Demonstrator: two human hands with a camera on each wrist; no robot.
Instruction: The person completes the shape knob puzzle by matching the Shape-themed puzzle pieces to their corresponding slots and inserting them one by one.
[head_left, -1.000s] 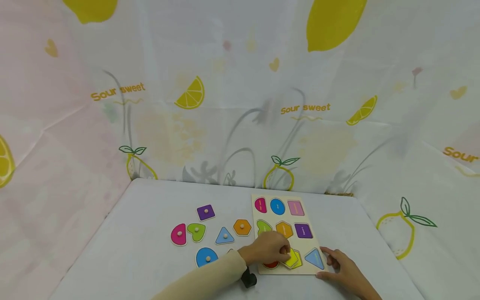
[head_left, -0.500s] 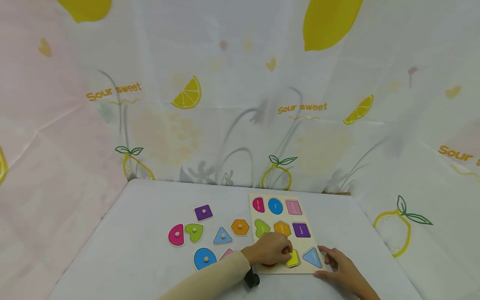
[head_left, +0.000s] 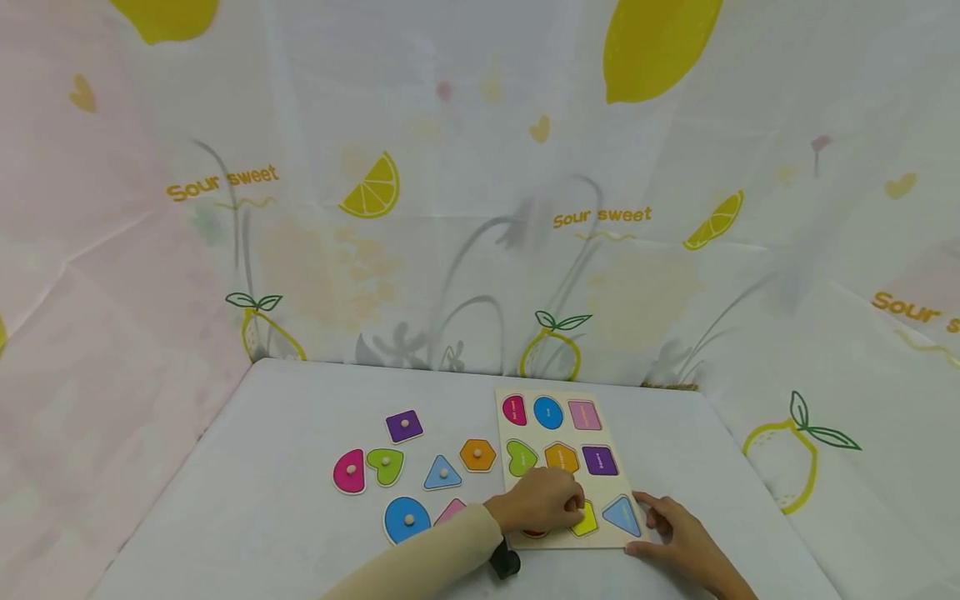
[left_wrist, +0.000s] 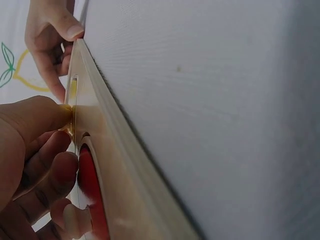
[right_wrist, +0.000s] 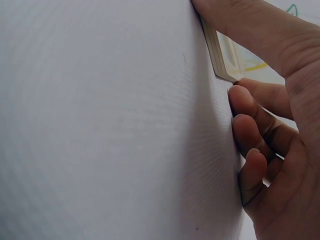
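A pale wooden puzzle board (head_left: 592, 437) lies on the white table, printed with coloured shapes. My left hand (head_left: 538, 500) reaches over its lower part, and the thumb and forefinger pinch the yellow pentagon piece (head_left: 587, 521), which lies at the yellow place. The fingers hide the piece's knob. Just below that hand, a red piece (left_wrist: 91, 187) with a knob sits in the board in the left wrist view. My right hand (head_left: 681, 537) grips the board's near right corner, thumb on the near edge, forefinger along the right edge. Its other fingers curl beside the board.
Left of the board lie several knobbed pieces: a purple square (head_left: 405, 426), a pink half-round (head_left: 350, 472), a green heart (head_left: 386, 467), a blue triangle (head_left: 442, 473), an orange hexagon (head_left: 477, 455) and a blue circle (head_left: 407, 521). A pink piece (head_left: 451, 510) is partly behind the sleeve.
The yellow pentagon has turned and shifted from lying askew to lining up with its printed place, still pinched by my left hand. My right hand stays on the board's corner.
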